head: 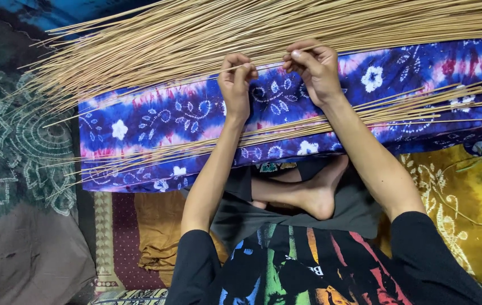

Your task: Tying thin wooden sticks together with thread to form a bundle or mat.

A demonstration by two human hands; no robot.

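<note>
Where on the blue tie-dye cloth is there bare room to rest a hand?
Bare patches: between the far stick pile and the near stick bundle, left of the left hand and right of the right hand. Cloth edges are crowded with sticks.

The big stick pile (241, 34) runs off the top and right edges, so its far ends cannot be seen. The smaller bundle (308, 127) passes under both forearms, and its right tips leave the picture. The left hand (235, 85) curls, hiding its fingertips and how it grips the thin stick (263, 61). The right hand (314, 70) covers the stick's other part. The blue cloth (167, 113) is cut off at right. One foot (314, 195) shows; the legs lie hidden beneath cloth and arms. The shirt (297, 265) is cropped at the bottom.
</note>
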